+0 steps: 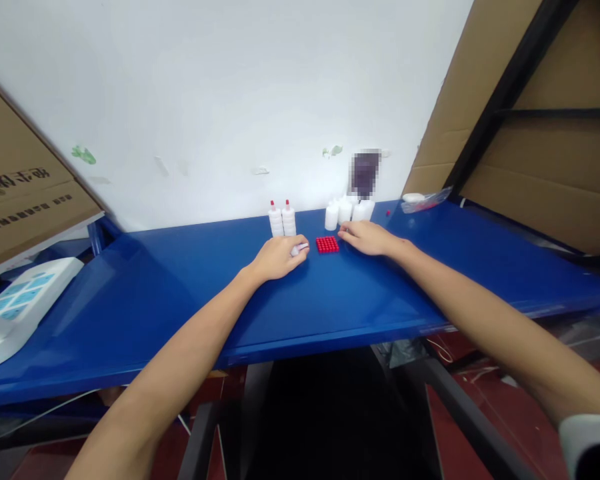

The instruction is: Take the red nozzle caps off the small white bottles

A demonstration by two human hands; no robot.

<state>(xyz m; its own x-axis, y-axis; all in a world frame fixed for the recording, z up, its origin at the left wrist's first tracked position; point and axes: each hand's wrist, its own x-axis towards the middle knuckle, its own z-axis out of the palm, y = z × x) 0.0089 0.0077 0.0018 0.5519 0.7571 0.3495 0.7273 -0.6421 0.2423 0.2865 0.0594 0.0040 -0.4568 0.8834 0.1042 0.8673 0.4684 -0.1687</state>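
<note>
My left hand (280,257) is closed around a small white plastic piece (300,249), mostly hidden by the fingers. Just behind it stand two ribbed white bottles (283,221) with red tips. My right hand (364,237) rests low over the table, its fingers bent and pointing left; what they pinch, if anything, I cannot make out. Between the hands lies a tight block of small red caps (327,245) in rows. Several white bottles (332,217) without red tips stand close behind my right hand, partly covered by it.
The blue table (180,293) runs along a white wall (220,100). At the right back lie a clear plastic bag (433,199) and a loose red cap (388,213). A white device with blue panels (25,300) sits at the left edge. Cardboard (25,180) stands at the left.
</note>
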